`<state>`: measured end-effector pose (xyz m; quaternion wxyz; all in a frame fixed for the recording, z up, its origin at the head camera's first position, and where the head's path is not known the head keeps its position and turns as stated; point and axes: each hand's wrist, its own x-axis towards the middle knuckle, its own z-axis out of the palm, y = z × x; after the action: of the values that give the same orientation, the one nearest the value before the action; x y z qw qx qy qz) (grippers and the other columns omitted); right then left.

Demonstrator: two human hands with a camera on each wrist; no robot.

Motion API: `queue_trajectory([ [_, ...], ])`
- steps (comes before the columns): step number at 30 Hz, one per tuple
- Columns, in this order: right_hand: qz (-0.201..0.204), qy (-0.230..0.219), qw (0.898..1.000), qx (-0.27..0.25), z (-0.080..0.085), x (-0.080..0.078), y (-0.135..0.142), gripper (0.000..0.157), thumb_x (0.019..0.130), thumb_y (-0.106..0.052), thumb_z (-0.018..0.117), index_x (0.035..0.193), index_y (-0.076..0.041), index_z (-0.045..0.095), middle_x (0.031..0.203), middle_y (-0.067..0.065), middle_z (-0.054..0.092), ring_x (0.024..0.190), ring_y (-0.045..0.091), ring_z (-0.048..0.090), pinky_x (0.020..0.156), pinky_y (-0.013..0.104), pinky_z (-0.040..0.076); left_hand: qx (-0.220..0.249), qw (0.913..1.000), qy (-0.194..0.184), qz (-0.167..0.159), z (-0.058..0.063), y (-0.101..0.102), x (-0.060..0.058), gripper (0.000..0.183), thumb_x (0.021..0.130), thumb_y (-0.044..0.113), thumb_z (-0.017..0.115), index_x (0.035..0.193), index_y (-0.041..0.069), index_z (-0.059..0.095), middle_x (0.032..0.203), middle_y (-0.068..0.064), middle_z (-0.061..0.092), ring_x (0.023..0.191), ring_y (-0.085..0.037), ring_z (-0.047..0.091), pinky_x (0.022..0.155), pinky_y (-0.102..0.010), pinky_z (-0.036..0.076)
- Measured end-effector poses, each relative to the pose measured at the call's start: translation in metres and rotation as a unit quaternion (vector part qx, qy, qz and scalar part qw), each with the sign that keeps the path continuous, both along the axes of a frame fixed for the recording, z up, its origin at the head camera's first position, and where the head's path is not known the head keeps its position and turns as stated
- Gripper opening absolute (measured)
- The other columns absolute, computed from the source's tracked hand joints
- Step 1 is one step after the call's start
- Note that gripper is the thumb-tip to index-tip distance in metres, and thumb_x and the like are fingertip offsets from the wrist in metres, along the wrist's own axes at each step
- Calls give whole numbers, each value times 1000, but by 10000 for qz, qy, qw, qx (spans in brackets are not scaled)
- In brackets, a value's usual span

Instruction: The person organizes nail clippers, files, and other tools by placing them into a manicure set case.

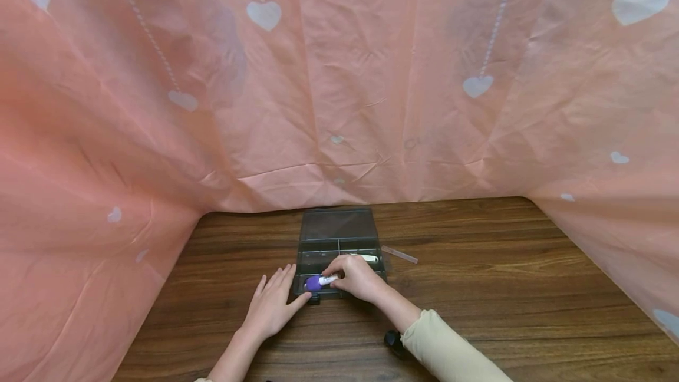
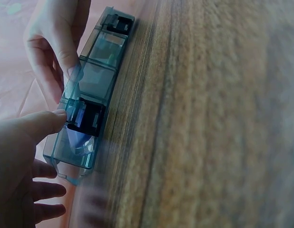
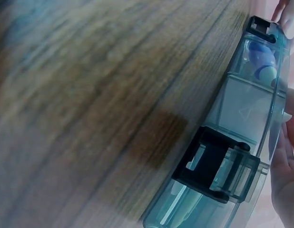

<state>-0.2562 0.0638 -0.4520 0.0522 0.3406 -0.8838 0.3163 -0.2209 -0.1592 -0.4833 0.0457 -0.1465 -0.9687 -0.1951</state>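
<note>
An open, see-through grey plastic box (image 1: 339, 224) with divided compartments lies on the table, its lid tipped back. My right hand (image 1: 359, 279) pinches a small purple-and-white tube (image 1: 314, 283) over the front left compartment. Through the box's front wall the tube's purple end (image 3: 262, 56) shows inside in the right wrist view. My left hand (image 1: 272, 305) is spread at the front left corner, fingertips at the side and the thumb at the front edge near a black latch (image 2: 87, 116). Behind my right hand, a white, slender item (image 1: 369, 258) lies in the box, partly hidden.
A thin clear strip (image 1: 400, 254) lies on the wooden table (image 1: 504, 276) right of the box. Near my right sleeve sits a small black object (image 1: 394, 341), partly covered by the sleeve. Pink cloth (image 1: 361, 105) with white hearts hangs behind and on both sides.
</note>
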Motion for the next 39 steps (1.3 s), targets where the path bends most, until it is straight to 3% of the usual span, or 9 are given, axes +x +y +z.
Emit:
queue_trajectory([
  [9,-8,112,9998,182,4,1,-4,21,76,-5,79,96,-5,76,94,3,71,88,15,65,73,26,51,-7,10000,20,19,0,0,2,81,90,62,49,145,4,40,145,-16,43,136,-34,35,110,-58,18],
  [15,-68,-72,9998,183,3,2,-2,21,78,-5,78,98,-6,76,96,2,71,90,15,65,74,25,52,42,10000,9,30,-1,1,3,81,89,62,51,145,4,41,144,-16,43,136,-34,35,110,-57,17],
  [19,-115,-199,9995,-226,3,1,3,20,78,-5,77,98,-5,75,96,3,71,86,14,65,73,25,53,38,10000,49,30,-2,1,3,82,89,63,51,144,4,41,144,-16,44,135,-34,35,110,-57,18],
  [25,-291,-180,9907,-1314,9,-4,24,17,80,-5,76,97,-2,75,93,6,71,82,19,67,73,34,56,28,9999,101,31,-2,1,3,81,89,63,50,144,4,42,144,-15,44,135,-33,35,110,-57,18],
  [31,-1176,410,9794,-1587,14,-14,67,18,77,-7,79,95,-5,75,89,3,70,77,16,65,69,37,55,11,9999,141,18,-2,0,1,81,89,63,51,143,4,42,144,-15,44,135,-32,36,110,-57,19],
  [36,-1832,299,9718,-1452,5,-17,107,18,76,-5,80,93,-2,75,85,5,70,73,17,64,69,42,55,13,9999,168,5,-2,0,1,80,89,62,51,143,4,43,143,-15,45,135,-33,36,110,-57,19],
  [39,-2020,180,9706,-1294,-4,-17,125,17,75,-3,79,92,0,74,83,7,70,74,19,65,68,38,55,19,9999,163,-4,-2,-1,1,80,89,62,51,143,3,43,144,-15,45,135,-33,36,110,-57,19],
])
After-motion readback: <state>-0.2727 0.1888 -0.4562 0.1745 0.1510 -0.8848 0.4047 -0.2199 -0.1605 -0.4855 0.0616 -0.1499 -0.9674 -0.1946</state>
